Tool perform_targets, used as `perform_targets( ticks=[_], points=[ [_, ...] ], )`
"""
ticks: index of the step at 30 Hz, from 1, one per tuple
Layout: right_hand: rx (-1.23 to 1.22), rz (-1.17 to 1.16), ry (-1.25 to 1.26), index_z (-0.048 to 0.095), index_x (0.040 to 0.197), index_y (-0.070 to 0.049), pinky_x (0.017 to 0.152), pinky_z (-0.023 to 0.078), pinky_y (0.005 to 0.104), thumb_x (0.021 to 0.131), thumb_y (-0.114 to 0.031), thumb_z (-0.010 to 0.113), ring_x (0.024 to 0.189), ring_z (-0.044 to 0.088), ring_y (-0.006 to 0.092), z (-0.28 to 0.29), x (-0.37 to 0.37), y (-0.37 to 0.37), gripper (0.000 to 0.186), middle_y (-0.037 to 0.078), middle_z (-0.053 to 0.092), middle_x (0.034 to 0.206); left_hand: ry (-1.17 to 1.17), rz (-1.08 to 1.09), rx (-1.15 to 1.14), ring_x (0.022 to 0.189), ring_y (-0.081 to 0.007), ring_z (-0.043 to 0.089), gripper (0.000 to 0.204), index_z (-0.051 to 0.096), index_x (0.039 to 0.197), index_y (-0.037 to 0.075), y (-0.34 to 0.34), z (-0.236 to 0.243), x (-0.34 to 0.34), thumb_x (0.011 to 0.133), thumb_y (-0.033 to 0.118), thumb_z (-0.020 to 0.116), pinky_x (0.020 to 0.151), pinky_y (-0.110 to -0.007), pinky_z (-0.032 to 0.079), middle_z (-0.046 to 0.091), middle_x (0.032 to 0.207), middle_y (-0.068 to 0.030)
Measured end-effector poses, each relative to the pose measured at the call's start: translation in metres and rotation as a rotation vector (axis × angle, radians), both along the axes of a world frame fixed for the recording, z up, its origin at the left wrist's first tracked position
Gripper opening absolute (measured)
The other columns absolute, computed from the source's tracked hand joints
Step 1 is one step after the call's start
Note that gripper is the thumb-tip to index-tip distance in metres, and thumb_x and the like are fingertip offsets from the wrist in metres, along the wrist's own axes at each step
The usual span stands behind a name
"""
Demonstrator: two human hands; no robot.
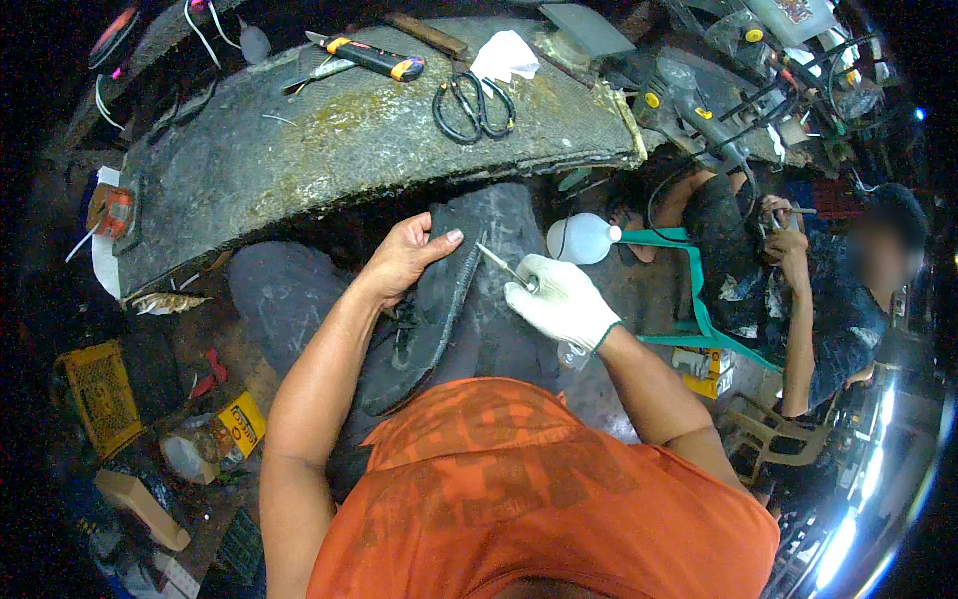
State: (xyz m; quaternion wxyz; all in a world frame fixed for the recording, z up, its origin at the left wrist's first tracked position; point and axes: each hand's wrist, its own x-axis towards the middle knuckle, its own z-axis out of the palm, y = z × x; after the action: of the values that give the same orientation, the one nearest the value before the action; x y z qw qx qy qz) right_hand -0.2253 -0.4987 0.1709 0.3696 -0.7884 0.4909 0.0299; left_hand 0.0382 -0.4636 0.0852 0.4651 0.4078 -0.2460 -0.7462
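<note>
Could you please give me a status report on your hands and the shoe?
Left hand gripping dark shoe. Gloved right hand holding thin tool, tip near shoe's edge. Scissors on bench, apart from shoe.

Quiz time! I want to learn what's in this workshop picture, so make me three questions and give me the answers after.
1. Fill in the blank: On the bench, the utility knife lies to the ____ of the scissors in the picture.

2. What does the gloved right hand hold?
A) the scissors
B) a slim tool
C) the utility knife

3. True or false: The bare left hand grips the dark shoe.

Key:
1. left
2. B
3. True
</note>
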Motion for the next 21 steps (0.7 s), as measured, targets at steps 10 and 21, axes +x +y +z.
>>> perform_targets(
  ticks=[10, 21],
  points=[
    [-0.034, 0.054, 0.155, 0.069, 0.099, -0.003, 0.076, 0.056, 0.0503, 0.095, -0.037, 0.069, 0.085, 0.073, 0.0457, 0.007, 0.012, 0.003, 0.034, 0.024, 0.072, 0.087, -0.086, 0.009, 0.005, 0.086, -0.0095, 0.074, 0.022, 0.069, 0.120, 0.003, -0.003, -0.002, -0.006, 0.107, 0.020, 0.074, 0.078, -0.029, 0.062, 0.079, 0.106, -0.0042],
    [-0.126, 0.146, 0.186, 0.068, 0.097, -0.006, 0.076, 0.058, 0.0510, 0.094, -0.035, 0.068, 0.084, 0.073, 0.0450, 0.002, 0.012, 0.008, 0.029, 0.022, 0.072, 0.086, -0.120, -0.006, -0.013, 0.088, -0.0098, 0.074, 0.023, 0.069, 0.121, 0.003, -0.003, 0.001, -0.004, 0.108, 0.021, 0.074, 0.080, -0.029, 0.062, 0.079, 0.107, -0.0047]
  ],
)
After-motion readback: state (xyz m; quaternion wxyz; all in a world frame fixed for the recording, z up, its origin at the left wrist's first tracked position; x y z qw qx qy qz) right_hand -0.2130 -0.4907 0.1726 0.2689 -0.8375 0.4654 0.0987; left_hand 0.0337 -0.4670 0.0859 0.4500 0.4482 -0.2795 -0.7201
